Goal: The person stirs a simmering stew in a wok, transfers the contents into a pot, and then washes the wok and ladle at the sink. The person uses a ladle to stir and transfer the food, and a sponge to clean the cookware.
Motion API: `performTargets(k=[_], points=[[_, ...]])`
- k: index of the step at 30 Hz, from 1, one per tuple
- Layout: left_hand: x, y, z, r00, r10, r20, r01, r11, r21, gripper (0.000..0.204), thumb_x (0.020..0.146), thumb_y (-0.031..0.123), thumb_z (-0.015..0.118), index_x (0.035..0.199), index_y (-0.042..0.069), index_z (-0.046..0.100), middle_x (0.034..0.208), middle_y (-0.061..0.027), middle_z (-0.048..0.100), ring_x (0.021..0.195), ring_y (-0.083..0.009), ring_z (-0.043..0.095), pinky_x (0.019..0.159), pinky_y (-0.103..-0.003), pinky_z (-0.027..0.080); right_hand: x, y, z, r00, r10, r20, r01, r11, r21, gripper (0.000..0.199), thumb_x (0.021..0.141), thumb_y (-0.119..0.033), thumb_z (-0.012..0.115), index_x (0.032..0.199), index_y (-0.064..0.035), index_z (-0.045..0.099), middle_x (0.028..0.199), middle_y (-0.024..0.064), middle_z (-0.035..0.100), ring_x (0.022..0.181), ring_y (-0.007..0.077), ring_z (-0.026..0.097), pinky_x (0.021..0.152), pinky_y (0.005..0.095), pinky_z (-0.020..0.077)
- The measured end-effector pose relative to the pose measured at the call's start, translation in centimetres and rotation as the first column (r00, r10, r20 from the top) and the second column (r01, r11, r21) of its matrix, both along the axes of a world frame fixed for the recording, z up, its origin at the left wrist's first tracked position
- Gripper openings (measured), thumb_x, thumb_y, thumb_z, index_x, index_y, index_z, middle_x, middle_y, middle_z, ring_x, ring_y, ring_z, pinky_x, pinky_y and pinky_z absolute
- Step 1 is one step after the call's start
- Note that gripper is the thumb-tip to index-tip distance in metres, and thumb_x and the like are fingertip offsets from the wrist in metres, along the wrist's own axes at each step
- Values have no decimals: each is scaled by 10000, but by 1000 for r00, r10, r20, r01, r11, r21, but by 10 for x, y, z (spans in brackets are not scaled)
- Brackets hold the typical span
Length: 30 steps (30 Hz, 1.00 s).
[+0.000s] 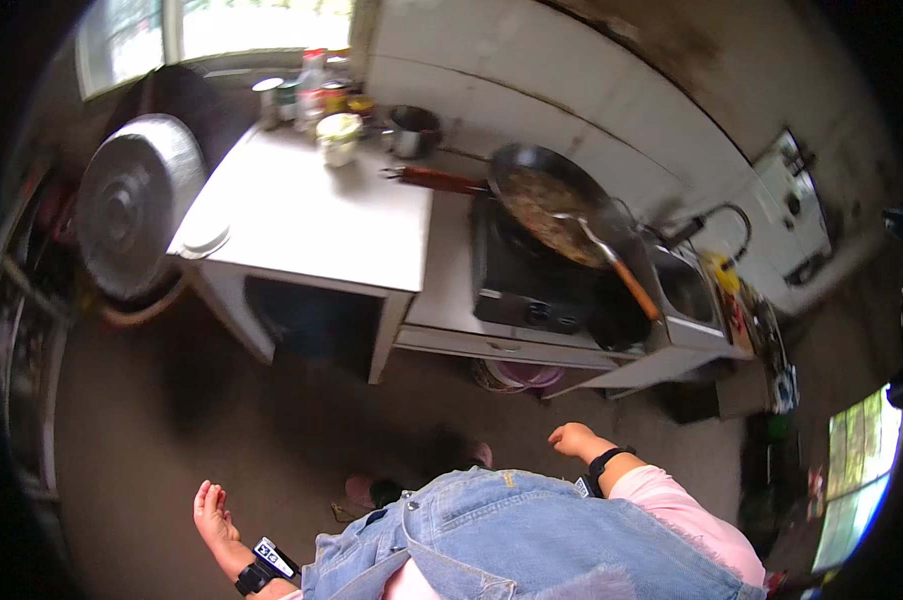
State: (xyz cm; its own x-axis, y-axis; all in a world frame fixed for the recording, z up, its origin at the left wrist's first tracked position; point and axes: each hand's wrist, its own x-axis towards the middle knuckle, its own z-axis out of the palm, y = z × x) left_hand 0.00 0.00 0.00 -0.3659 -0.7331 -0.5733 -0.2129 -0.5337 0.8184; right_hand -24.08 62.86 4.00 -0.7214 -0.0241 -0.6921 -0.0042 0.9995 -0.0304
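Note:
My left hand [214, 514] hangs low at the left with its fingers stretched out and nothing in them. At the lower middle, my right hand [575, 439] is loosely curled beside my body, in front of the counter, with nothing visible in it. Neither hand touches anything. Beyond them a dark wok [596, 190] with a wooden handle sits on a black stove [511, 290]. Cooked food [541, 205] lies in the wok. A metal spatula with a wooden handle [633, 288] rests in it, its grip sticking out over the wok's near right rim.
A white table [321, 225] left of the stove bears a bowl with pale contents [338, 138], a dark metal pot [412, 132], bottles and jars. A large round metal lid [136, 205] stands at far left. Under the counter is a purple basin [531, 374].

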Motion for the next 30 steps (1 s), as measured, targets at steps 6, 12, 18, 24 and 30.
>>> performTargets(k=[6, 12, 18, 24, 30], points=[[-73, 60, 29, 986, -145, -80, 146, 989, 9, 291, 759, 237, 647, 1036, 181, 579, 869, 70, 622, 782, -47, 558, 655, -268, 310, 43, 99, 0, 965, -245, -97, 237, 968, -87, 282, 707, -164, 583, 979, -172, 658, 957, 98, 638, 901, 246, 601, 789, 336, 471], [-177, 207, 60, 897, -434, -85, 424, 899, -113, 305, 766, 250, 634, 1056, 177, 572, 875, 57, 625, 803, -68, 560, 662, -259, 344, 91, 212, 4, 885, -359, -296, 257, 907, -333, 280, 707, -142, 569, 973, -153, 655, 1002, 138, 608, 938, 307, 567, 814, 372, 455], [-260, 429, 94, 597, -780, -186, 784, 617, -69, 256, 813, 198, 578, 1051, 105, 566, 856, -4, 616, 758, -107, 567, 622, -245, 411, 165, 351, 17, 705, -678, -208, 602, 728, -328, 285, 735, -114, 565, 1005, -154, 646, 1052, 144, 584, 982, 304, 546, 825, 374, 449], [-337, 611, 143, 115, -975, -189, 966, 154, -206, 194, 823, 130, 559, 986, 26, 576, 834, -50, 607, 751, -125, 569, 648, -231, 445, 192, 430, 43, 548, -776, -313, 638, 629, -444, 293, 720, -126, 598, 1007, -165, 641, 971, 139, 598, 910, 290, 572, 774, 366, 465], [-396, 761, 162, -162, -955, -250, 957, -90, -277, 223, 833, 110, 546, 1015, -19, 553, 848, -72, 600, 745, -136, 567, 670, -240, 459, 159, 489, 60, 433, -843, -320, 675, 539, -504, 300, 732, -128, 594, 1026, -173, 629, 935, 121, 592, 858, 276, 572, 758, 348, 470]])
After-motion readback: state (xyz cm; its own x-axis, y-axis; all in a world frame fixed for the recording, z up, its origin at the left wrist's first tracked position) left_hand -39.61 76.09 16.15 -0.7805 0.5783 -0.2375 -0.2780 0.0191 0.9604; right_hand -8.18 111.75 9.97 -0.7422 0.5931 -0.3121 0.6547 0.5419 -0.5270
